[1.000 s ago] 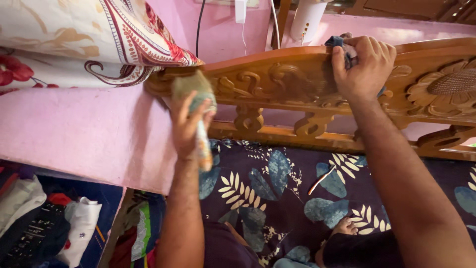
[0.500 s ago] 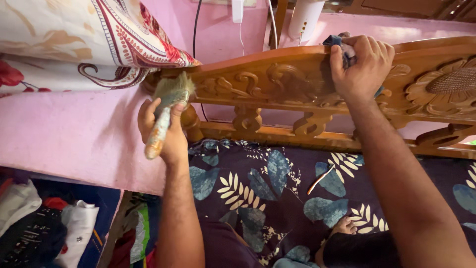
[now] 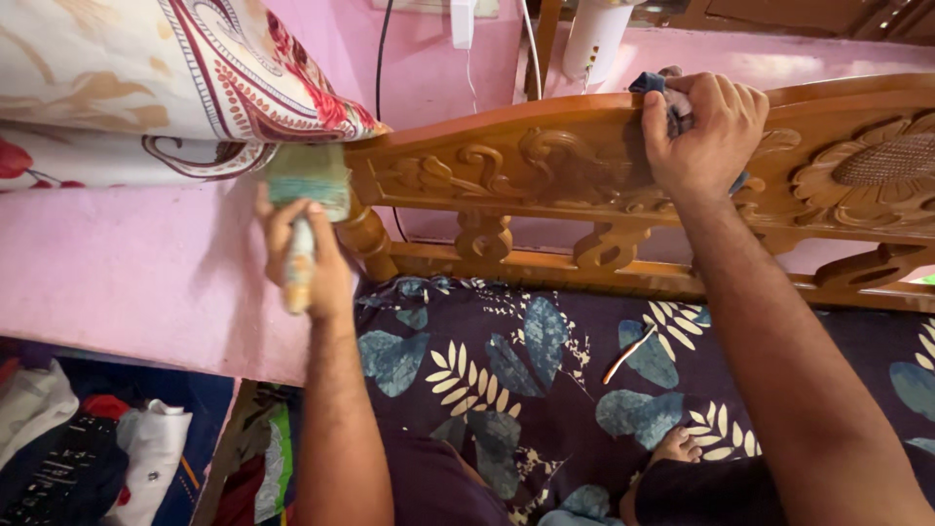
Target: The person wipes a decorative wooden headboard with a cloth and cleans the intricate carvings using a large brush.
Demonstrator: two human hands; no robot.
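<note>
My left hand [image 3: 314, 261] grips a worn paintbrush [image 3: 304, 209] by its handle, with the bristles up against the left end of a carved wooden headboard [image 3: 545, 161]. My right hand [image 3: 703, 127] is clamped over the headboard's top rail and holds a dark blue cloth [image 3: 658, 88] against the wood. Part of the cloth is hidden under my fingers.
A patterned pillow [image 3: 156, 78] rests above the headboard's left end against a pink wall [image 3: 146, 273]. A dark bedsheet with leaf print [image 3: 545, 370] lies below. Cables and a white charger [image 3: 462, 19] hang behind. Clothes [image 3: 88, 448] lie piled at lower left.
My left hand has swept the paintbrush leftward along the headboard to its left end. The right hand has stayed on the top rail with the cloth.
</note>
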